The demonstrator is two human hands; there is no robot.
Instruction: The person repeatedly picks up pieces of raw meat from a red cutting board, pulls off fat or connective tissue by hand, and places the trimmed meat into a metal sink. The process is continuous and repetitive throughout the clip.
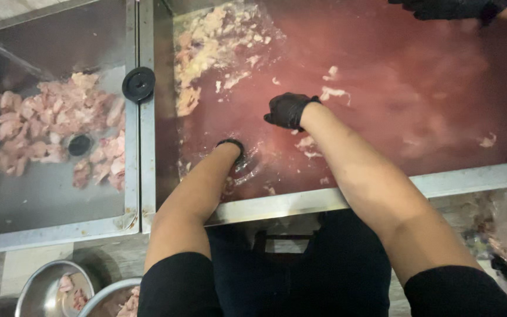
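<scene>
Closest to the person, low and left of the big steel sink (277, 205), stand two round metal bowls (48, 290) with a few pink bits of meat inside. The big steel sink is full of cloudy red water. The left hand (232, 154) goes under that water just inside the sink's near rim. Only the black cuff of its glove shows, so I cannot tell if the fingers are spread or closed, or if they hold anything. A little further into the sink, the right hand (289, 110) sits at the top of the water in a black glove. Its fingers are curled in together, and I cannot see anything held in them. Small pale meat scraps (333, 93) float just beside this hand. They look soft, light, wet and slippery, so a pinch would likely let them slide away. Scooping with cupped fingers from below would probably work better. In the far left corner of the sink lies a bigger heap of pale meat (206, 47), partly above the water. Left of the sink is a second basin (54, 223) with a pile of pink meat pieces (54, 126) and a black plug (138, 84) on the rim between them. At the sink's far right, another person's gloved hand (447, 8) reaches in.
</scene>
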